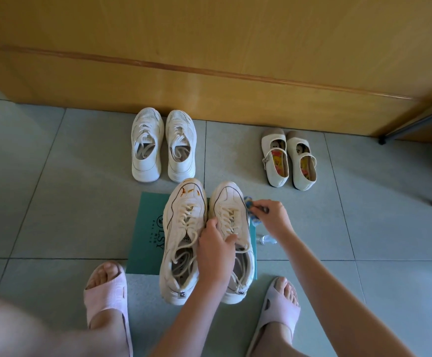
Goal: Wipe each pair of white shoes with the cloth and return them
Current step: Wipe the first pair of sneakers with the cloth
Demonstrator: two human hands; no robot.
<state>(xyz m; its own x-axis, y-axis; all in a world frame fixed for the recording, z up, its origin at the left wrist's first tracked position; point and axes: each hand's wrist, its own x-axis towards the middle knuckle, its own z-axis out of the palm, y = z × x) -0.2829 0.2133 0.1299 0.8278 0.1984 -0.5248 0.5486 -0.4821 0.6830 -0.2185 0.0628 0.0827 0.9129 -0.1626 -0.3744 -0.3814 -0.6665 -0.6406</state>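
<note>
Left hand (216, 251) fingers grip the right-hand sneaker (231, 202) while right hand (271, 215) fingers pinch the blue cloth (249, 202) at its toe, apparently wiping; the stained sneaker (184, 215) probably needs wiping next.

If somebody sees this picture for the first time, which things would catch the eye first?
Probably the stained sneaker in the centre, on a teal sheet, with orange-brown marks on its toe. Beside it, the left hand grips the other sneaker at its laces, while the right hand holds a blue cloth against that sneaker's toe.
</note>
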